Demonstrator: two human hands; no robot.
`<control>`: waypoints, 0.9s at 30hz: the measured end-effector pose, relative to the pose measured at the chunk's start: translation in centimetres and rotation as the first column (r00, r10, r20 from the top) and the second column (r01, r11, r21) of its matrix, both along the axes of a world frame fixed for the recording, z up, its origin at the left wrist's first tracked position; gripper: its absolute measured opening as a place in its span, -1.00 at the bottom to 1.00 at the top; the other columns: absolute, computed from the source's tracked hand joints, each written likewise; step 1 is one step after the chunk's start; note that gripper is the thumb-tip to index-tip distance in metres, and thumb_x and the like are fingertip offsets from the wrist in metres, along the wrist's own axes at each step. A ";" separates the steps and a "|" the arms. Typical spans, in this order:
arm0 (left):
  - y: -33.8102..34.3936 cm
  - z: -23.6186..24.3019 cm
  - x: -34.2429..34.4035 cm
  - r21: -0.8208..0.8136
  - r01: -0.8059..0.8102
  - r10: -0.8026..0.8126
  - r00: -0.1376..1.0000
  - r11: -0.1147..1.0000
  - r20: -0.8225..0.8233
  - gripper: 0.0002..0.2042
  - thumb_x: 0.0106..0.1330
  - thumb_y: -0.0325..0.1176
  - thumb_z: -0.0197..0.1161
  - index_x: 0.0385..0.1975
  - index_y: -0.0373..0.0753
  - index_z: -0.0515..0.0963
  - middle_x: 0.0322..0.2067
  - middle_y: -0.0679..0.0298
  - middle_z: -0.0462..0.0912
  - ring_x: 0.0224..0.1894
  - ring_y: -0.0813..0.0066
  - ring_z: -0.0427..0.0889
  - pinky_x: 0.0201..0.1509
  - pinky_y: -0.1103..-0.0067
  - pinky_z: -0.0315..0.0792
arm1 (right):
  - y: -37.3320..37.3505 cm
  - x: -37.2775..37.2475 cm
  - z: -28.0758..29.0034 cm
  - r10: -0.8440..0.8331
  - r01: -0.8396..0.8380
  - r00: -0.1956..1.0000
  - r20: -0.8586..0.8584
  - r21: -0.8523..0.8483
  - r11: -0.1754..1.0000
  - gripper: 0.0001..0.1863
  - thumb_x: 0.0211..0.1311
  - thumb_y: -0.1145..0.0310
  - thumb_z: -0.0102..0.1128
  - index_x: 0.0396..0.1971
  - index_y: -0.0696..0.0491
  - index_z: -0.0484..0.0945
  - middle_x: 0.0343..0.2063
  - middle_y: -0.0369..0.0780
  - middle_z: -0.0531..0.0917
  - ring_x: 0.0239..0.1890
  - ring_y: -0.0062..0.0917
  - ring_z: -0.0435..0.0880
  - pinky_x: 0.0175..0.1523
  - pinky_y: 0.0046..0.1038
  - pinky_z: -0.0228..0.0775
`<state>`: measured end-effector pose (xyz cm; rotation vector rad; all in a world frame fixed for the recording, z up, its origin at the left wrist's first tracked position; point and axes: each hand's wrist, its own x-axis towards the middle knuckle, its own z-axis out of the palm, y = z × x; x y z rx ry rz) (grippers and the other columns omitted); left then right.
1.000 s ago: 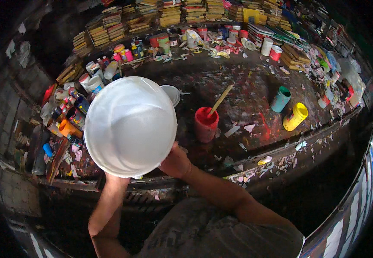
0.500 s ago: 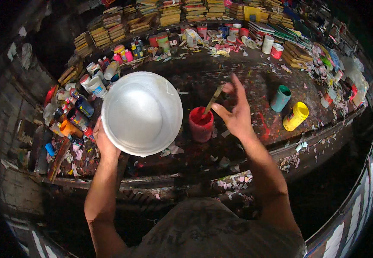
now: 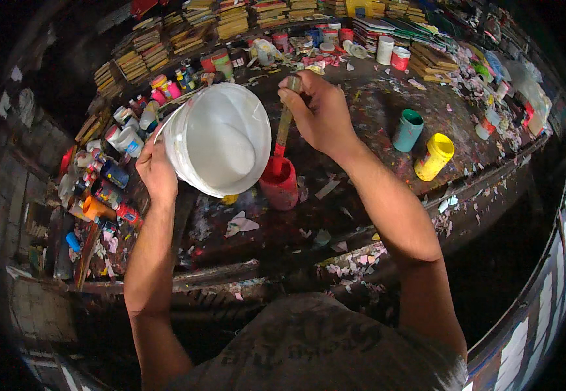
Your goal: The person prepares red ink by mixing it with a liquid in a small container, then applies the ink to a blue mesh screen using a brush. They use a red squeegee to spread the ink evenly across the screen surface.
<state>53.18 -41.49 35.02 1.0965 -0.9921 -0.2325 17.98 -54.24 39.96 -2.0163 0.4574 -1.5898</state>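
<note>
so i was standing right there. the person had a white bucket up in the left hand, which was clamped on its side, though some of those fingers were tucked out of sight. the right hand was closed in a fist round the top of a stick, and the stick's lower part, coated red, ran down into the red jar on the table. the bucket hung tipped over just left of the jar, mouth turned toward it. couldn't tell if they touched.

how far along? pretty early, i'd say. the stick was gripped and reddened, so that bit was done, but the inside of the bucket looked white all over, no red in it that i could see. the green jar and yellow jar stood off to the right with no hand near them.

compared with half a second earlier: back then the right hand's fingers were spread around the stick, and the bucket faced up more squarely. now the fist had closed, the stick stood steeper with more red showing, and the bucket had swung over toward the jar.
</note>
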 end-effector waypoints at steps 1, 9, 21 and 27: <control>-0.5 0.1 -0.3 -0.035 0.037 -0.036 0.999 0.999 0.013 -0.60 0.72 -0.51 0.06 0.37 -0.46 0.73 0.14 0.16 0.88 0.15 0.47 0.80 0.39 0.46 0.62 | -0.1 -0.1 0.2 -0.035 0.036 0.999 -0.036 0.034 0.999 -0.86 0.65 0.47 0.42 0.04 0.20 0.72 -0.22 -0.28 0.83 -0.18 -0.68 0.72 -0.04 -0.46 0.63; -2.5 0.2 -1.0 -0.002 -0.040 0.040 0.998 0.999 0.054 -0.60 0.68 -0.53 0.09 0.34 -0.43 0.76 0.17 0.18 0.87 0.19 0.47 0.77 0.41 0.47 0.59 | -0.4 -1.2 0.2 -0.184 0.183 0.982 0.031 0.023 0.983 -0.82 0.55 0.37 0.48 -0.11 0.17 0.70 -0.44 -0.04 0.77 -0.46 -0.21 0.77 -0.29 -0.26 0.57; -4.3 1.1 -1.4 -0.077 -0.119 0.128 0.983 0.990 0.133 -0.53 0.69 -0.54 0.10 0.53 -0.47 0.55 0.48 -0.01 0.66 0.47 0.26 0.64 0.62 0.36 0.45 | -0.3 -2.9 -0.5 -0.174 0.166 0.982 0.073 0.104 0.981 -0.83 0.55 0.39 0.48 -0.14 0.18 0.69 -0.48 -0.07 0.74 -0.50 -0.29 0.72 -0.33 -0.26 0.51; -4.2 2.0 -2.5 -0.069 -0.111 0.117 0.988 0.991 0.100 -0.54 0.69 -0.57 0.11 0.53 -0.48 0.50 0.49 -0.03 0.65 0.49 0.24 0.63 0.62 0.35 0.46 | -0.2 -3.4 -0.8 -0.152 0.144 0.984 0.090 0.088 0.986 -0.84 0.55 0.42 0.47 -0.12 0.19 0.70 -0.47 -0.09 0.73 -0.50 -0.38 0.69 -0.33 -0.29 0.50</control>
